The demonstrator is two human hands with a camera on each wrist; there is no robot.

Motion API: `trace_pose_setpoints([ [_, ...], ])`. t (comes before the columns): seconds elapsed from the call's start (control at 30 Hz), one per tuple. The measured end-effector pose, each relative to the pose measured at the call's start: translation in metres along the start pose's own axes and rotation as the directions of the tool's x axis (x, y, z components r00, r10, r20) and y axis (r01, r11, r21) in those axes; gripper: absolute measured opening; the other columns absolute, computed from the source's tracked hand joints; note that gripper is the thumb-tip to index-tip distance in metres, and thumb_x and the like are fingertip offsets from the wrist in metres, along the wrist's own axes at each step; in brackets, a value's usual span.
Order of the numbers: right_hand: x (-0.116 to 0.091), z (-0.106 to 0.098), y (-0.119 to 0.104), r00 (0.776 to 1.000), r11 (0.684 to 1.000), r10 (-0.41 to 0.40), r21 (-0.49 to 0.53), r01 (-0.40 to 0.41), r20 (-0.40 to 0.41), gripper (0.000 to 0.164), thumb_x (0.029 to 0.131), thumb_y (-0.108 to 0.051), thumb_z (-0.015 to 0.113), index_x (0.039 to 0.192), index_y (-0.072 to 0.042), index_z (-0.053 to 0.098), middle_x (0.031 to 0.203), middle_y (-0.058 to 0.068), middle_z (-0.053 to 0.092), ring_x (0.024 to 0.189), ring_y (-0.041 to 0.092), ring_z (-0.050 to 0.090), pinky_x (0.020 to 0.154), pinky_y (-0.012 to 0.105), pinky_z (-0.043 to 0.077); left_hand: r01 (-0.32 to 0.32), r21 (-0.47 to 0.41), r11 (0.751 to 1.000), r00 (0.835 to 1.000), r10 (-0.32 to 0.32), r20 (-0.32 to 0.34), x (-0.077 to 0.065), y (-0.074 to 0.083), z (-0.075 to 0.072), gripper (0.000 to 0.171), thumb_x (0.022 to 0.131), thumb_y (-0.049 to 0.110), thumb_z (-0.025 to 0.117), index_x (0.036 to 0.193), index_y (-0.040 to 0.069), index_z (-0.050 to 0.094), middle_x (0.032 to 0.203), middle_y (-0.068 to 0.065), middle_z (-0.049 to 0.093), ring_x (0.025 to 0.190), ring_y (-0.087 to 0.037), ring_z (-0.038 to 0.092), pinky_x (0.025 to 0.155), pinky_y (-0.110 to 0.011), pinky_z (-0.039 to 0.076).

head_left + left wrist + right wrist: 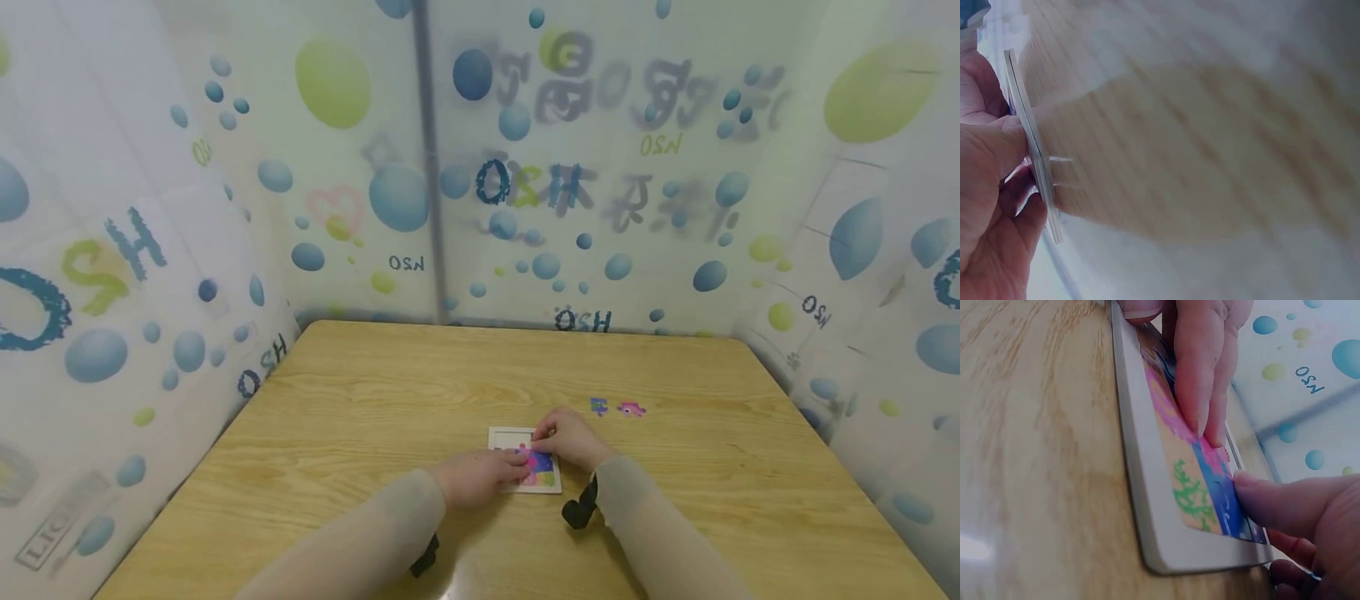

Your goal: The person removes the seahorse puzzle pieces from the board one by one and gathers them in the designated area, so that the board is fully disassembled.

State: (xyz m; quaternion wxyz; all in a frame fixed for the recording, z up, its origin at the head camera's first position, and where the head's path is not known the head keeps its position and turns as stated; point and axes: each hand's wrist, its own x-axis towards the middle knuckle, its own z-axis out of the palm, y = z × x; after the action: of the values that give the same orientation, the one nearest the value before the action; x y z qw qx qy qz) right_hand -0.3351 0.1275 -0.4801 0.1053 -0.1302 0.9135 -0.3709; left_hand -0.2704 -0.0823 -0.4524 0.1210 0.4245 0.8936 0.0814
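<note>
A small jigsaw puzzle in a white frame lies on the table, its pieces pink, blue and yellow with green. My left hand lies over its left side, straight fingers resting on the picture. At the frame edge, the left thumb shows in the left wrist view. My right hand is at the upper right of the frame, fingers curled, and pinches a puzzle piece, mostly hidden, at the inner edge. Its thumb touches the blue part.
Two loose puzzle pieces lie beyond my right hand, a blue-purple one and a pink one. A wooden table extends around the frame. Patterned white curtains surround it at the back and sides.
</note>
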Motion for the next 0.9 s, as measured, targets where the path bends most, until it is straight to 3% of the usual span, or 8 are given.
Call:
trace_pose_setpoints([
  [0.33, -0.0004, 0.0007, -0.0007, 1.000, 1.000, 0.015, 0.018, -0.015, 0.004, 0.010, 0.082, -0.016, 0.077, 0.074, -0.015, 0.072, 0.094, 0.000, 0.057, 0.095, 0.021, 0.049, 0.093, 0.046, 0.039, -0.037, 0.086, 0.996, 0.999, 0.038, -0.006, -0.0005, 0.0006, 0.0006, 0.041, 0.103, 0.016, 0.041, 0.143, 0.022, 0.046, 0.152, -0.004, 0.036, 0.137, -0.019, 0.037, 0.110, -0.034, 0.035],
  [0.67, -0.0035, 0.0006, -0.0035, 1.000, 1.000, 0.010, 0.018, -0.010, -0.003, 0.008, 0.082, -0.016, 0.076, 0.075, -0.015, 0.072, 0.095, 0.000, 0.056, 0.096, 0.022, 0.049, 0.092, 0.046, 0.039, -0.037, 0.156, 0.987, 0.999, 0.033, 0.027, 0.0016, 0.0026, 0.0024, 0.045, 0.102, 0.011, 0.043, 0.147, 0.020, 0.041, 0.154, 0.002, 0.032, 0.142, -0.017, 0.028, 0.114, -0.032, 0.028],
  [0.9, -0.0050, 0.0009, -0.0045, 1.000, 1.000, -0.010, -0.015, 0.010, -0.012, 0.008, 0.082, -0.015, 0.076, 0.075, -0.015, 0.072, 0.094, 0.000, 0.057, 0.097, 0.022, 0.050, 0.095, 0.047, 0.038, -0.042, 0.124, 0.991, 0.999, 0.038, 0.031, 0.0028, 0.0040, 0.0008, 0.044, 0.102, 0.012, 0.042, 0.146, 0.018, 0.042, 0.153, 0.001, 0.034, 0.141, -0.015, 0.028, 0.114, -0.031, 0.027],
])
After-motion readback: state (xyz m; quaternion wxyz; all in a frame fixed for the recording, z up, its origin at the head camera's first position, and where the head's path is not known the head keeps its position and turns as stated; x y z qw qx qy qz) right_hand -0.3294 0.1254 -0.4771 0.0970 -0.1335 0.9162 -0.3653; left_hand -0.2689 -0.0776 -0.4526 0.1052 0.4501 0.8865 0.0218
